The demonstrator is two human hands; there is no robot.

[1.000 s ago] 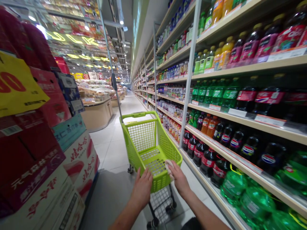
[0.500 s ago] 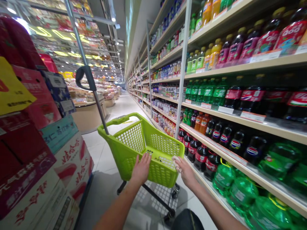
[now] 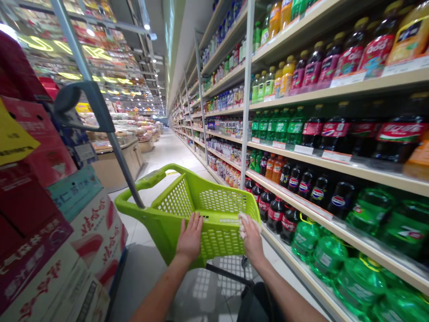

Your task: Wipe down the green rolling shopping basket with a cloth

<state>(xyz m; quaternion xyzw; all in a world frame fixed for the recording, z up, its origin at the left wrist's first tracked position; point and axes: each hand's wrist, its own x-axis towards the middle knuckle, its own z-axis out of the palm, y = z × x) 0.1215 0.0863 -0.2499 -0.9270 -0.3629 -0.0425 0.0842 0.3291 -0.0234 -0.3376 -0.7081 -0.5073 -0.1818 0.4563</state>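
A lime-green shopping cart with perforated basket walls stands in front of me. My left hand lies on the near rim of its basket, fingers stretched out and together, with nothing in it. At the basket's right end, my right hand is closed around a crumpled white cloth, which touches the cart's rim. A grey metal pole with a dark grey looped handle rises from the left side of the cart. The basket floor is partly hidden by my hands and the near wall.
Shelves of soft-drink bottles run along the right, with large green bottles at the bottom. Stacked drink cartons stand close on the left. Beyond the cart, a white tiled aisle leads past a round-cornered display counter.
The cart and its pole have come closer and shifted left in view. My right hand has pressed the cloth onto the basket's end rim. My left hand stays on the near rim.
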